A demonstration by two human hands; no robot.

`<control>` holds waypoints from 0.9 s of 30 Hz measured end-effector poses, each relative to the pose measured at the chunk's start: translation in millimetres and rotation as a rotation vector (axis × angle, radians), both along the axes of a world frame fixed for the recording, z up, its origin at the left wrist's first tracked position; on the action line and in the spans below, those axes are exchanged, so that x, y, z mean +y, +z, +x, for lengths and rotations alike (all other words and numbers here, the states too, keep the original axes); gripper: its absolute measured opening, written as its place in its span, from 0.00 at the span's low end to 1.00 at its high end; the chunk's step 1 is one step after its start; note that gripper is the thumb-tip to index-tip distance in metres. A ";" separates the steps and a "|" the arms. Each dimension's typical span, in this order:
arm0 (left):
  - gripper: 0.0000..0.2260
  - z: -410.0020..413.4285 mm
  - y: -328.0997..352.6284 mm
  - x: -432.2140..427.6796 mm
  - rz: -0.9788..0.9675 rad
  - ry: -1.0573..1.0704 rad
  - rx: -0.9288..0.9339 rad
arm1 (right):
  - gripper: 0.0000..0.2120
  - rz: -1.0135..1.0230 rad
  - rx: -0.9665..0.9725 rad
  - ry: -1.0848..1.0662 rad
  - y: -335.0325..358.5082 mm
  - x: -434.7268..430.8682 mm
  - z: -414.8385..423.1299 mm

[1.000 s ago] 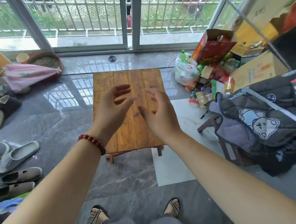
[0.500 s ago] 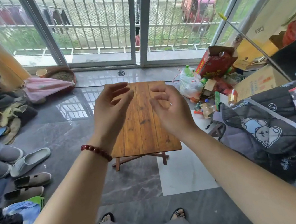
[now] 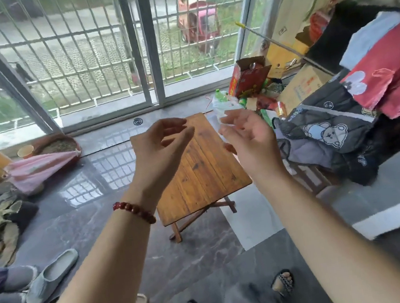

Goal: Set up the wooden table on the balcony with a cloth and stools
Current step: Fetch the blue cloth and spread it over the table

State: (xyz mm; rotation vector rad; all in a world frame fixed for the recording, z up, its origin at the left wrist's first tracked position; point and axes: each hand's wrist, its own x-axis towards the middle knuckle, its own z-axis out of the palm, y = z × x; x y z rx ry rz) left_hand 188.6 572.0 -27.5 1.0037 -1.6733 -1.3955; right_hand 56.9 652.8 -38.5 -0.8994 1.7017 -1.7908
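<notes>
wooden folding table on grey tile floor by sliding glass doors, top bare | left hand raised above it, fingers loosely curled, gripping nothing (beaded bracelet on wrist) | right hand likewise | slippers left, bear-print quilt right

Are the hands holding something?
No, nothing is held. The left hand and the right hand are both empty, fingers loosely curled, up in the air near the wooden table.
</notes>
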 end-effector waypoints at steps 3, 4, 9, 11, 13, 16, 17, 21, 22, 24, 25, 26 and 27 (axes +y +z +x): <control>0.08 -0.1 6.0 12.9 -0.006 -0.122 -0.010 | 0.06 0.023 0.025 -0.052 6.3 28.2 7.7; 0.06 -1.9 8.1 19.1 -0.001 -0.169 -0.009 | 0.06 0.033 0.025 -0.064 8.1 38.5 10.1; 0.02 -17.5 16.3 59.8 0.013 -0.342 0.050 | 0.04 0.063 0.128 -0.140 12.2 88.4 15.5; 0.03 -25.6 16.9 79.7 0.006 -0.420 0.036 | 0.04 0.069 0.126 -0.184 15.0 111.8 16.2; 0.05 -34.3 17.2 101.6 0.014 -0.501 0.027 | 0.03 0.067 0.131 -0.246 18.7 139.6 17.0; 0.04 -49.1 22.8 145.5 0.027 -0.613 0.047 | 0.08 0.037 0.131 -0.347 24.3 190.4 19.9; 0.03 -53.9 25.2 163.9 0.029 -0.650 0.056 | 0.09 0.027 0.129 -0.381 24.7 209.8 20.5; 0.04 -66.7 33.6 254.2 0.092 -0.803 0.104 | 0.06 0.043 0.111 -0.534 26.9 301.3 28.1; 0.05 -68.3 34.7 279.1 0.113 -0.836 0.107 | 0.05 0.044 0.109 -0.573 28.6 327.5 31.2; 0.05 -69.7 37.3 330.7 0.144 -0.924 0.119 | 0.06 0.031 0.116 -0.649 32.4 380.8 40.0; 0.05 -69.6 38.1 357.1 0.155 -0.978 0.131 | 0.07 0.027 0.121 -0.687 34.0 408.3 46.1; 0.05 -68.6 39.2 383.5 0.158 -1.030 0.144 | 0.06 0.027 0.124 -0.726 35.8 435.4 52.9; 0.05 -67.9 39.6 409.3 0.153 -1.076 0.155 | 0.06 0.030 0.127 -0.772 36.6 461.4 59.5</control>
